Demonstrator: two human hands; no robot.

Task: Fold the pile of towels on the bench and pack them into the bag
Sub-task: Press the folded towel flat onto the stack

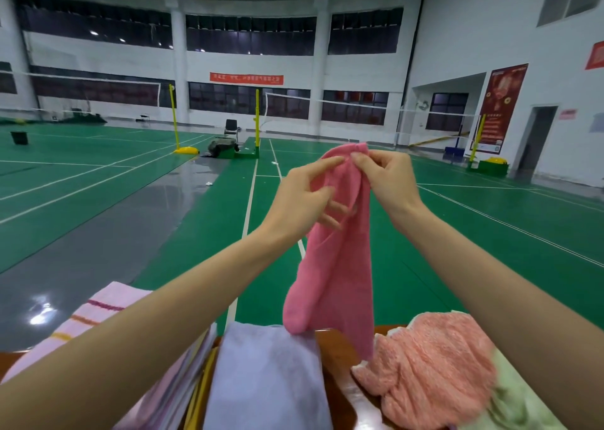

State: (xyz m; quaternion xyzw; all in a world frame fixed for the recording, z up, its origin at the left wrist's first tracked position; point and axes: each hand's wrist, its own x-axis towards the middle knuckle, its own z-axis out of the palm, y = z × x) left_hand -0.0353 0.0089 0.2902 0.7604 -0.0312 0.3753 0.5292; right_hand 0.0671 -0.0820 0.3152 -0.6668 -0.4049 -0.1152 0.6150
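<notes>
A solid rose-pink towel [330,259] fills the centre of the frame. Below it, at bottom centre, is a plain, pale lavender towel [268,377]. At lower left, a striped towel [98,312] is pale pink crossed by thin magenta, orange and yellow bands. At lower right, a coral towel [431,364] is salmon flecked with white, and a pale green towel [516,397] shows in the bottom right corner. The bench [340,364] is glossy reddish brown. Across the middle, the floor [425,233] is green with white lines and a grey strip at left. At upper left is a yellow post [174,116]; at upper centre, a red banner [246,78] with pale lettering on white walls [457,37].
</notes>
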